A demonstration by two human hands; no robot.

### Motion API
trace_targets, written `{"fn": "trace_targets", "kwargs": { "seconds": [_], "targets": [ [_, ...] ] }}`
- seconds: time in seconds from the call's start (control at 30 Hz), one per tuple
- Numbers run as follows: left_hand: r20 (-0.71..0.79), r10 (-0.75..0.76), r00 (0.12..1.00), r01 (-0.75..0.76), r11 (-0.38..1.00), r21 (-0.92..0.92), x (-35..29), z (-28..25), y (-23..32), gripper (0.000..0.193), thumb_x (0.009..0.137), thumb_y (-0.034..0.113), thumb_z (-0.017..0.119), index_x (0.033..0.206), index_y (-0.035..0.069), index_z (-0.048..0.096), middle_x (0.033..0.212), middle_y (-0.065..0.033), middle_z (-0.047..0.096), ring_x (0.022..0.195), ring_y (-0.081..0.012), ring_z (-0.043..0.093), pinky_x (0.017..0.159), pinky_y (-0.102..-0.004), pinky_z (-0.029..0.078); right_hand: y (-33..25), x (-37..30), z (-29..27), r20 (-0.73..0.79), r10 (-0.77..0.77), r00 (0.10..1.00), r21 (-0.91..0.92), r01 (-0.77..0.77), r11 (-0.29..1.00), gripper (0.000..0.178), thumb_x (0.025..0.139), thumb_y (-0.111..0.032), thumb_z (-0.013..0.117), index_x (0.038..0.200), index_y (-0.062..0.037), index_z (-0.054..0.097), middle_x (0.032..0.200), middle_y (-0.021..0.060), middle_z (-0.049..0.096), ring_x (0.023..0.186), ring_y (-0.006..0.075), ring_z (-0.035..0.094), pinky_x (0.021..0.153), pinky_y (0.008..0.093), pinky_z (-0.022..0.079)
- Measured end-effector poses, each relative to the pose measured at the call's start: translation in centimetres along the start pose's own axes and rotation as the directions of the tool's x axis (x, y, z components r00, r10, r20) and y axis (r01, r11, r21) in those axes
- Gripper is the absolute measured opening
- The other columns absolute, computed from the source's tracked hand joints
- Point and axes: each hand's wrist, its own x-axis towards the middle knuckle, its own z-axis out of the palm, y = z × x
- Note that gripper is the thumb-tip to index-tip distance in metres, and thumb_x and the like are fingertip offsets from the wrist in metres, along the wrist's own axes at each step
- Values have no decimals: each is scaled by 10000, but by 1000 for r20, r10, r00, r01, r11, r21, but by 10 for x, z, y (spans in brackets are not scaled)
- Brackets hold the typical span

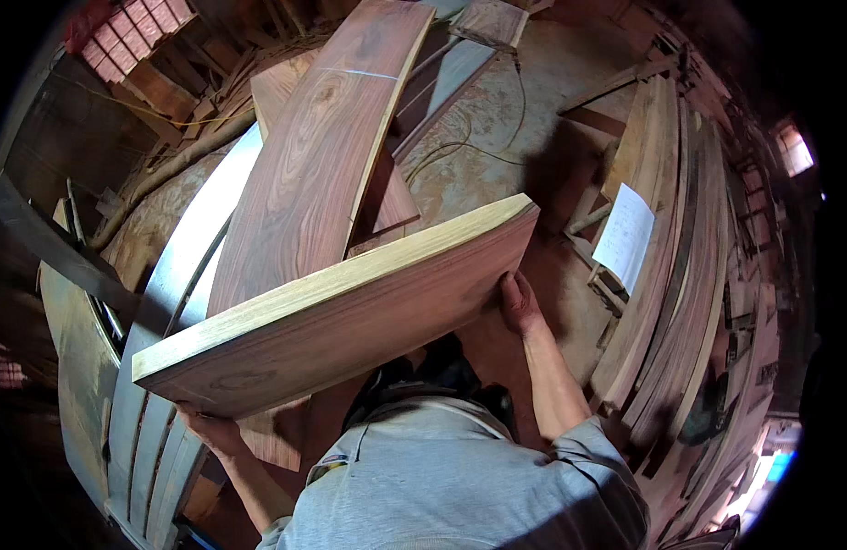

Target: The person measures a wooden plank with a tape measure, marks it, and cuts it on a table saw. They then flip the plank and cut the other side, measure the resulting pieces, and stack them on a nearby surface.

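A thick wooden board point(350, 316) with a dark reddish-brown face and a pale edge is held up in front of my body, tilted, its right end higher in view. My left hand point(212, 431) grips its lower left edge, with the fingers partly hidden beneath. At the right end, my right hand point(520, 304) clasps the lower edge, thumb on the brown face and the other fingers hidden behind. Beyond it lies a long, wide wooden plank point(304, 156) with a pale line across it, partly covered by the held board.
Long metal rails point(180, 266) run along the left under the plank. Several long timbers point(666, 275) are stacked at the right, with a white paper sheet point(625, 236) on them. A cable point(465, 144) curls on the floor point(552, 101). Scrap wood point(221, 82) lies at the far left.
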Motion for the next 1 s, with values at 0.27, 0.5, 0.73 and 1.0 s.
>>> {"fn": "trace_targets", "kwargs": {
  "seconds": [0.27,0.5,0.73,1.0],
  "targets": [
    [-139,-128,982,144,982,118,-18,78,3,543,1023,445,527,1310,-13,570,1272,-96,615,1192,-226,551,1013,-404,444,-41,111,4,9,-44,999,4,44,999,513,989,-517,601,869,-18,578,787,-41,424,774,84,367,674,306,366],
    [-176,-193,965,220,964,148,-39,161,-21,417,1032,364,535,1243,12,612,1188,-56,650,1077,-170,607,956,-332,465,-62,188,-25,67,135,989,-236,-115,965,554,967,-557,615,749,-60,503,770,-21,413,751,99,362,623,316,348],
    [-236,-274,932,296,953,61,-55,172,-50,421,1019,368,524,1242,20,602,1203,-88,658,1083,-196,637,942,-350,506,-81,254,-28,220,178,959,-324,-100,941,546,978,-540,586,856,-8,575,765,-26,445,749,89,378,627,318,363],
    [-208,-434,877,415,900,-131,-63,197,-65,247,992,218,556,1078,6,650,1068,-91,701,941,-210,683,852,-364,548,-151,375,31,283,350,893,-693,-62,718,655,966,-578,534,674,6,578,544,38,448,483,169,434,422,380,318]
  ]
}}
